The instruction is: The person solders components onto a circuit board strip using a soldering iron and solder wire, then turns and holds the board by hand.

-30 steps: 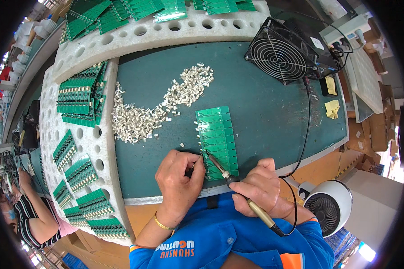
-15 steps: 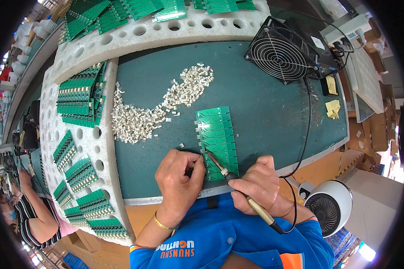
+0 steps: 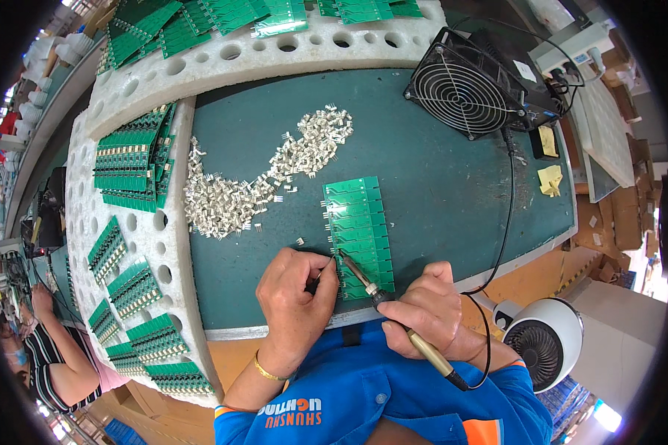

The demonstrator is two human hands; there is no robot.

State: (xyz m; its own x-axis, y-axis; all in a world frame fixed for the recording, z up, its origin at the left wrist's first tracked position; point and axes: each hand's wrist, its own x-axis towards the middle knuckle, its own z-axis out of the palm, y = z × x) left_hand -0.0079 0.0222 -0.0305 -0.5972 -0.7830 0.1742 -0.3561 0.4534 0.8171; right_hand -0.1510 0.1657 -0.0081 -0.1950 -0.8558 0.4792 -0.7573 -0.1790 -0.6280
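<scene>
Barely shifted since earlier; right hand (image 3: 423,311) gripping soldering iron (image 3: 393,311), left hand (image 3: 293,297) pinching something thin at green board strip (image 3: 358,222); heaps of loose metal parts (image 3: 252,185) left, so probably early days.

Bright, even light is falling on the green table (image 3: 438,178) from above. Soft little shadows are sitting under the hands. The green board (image 3: 358,222) is shining a bit. Straight edges are bending near the round black rim. Far left corners are looking blurry and squashed.
</scene>
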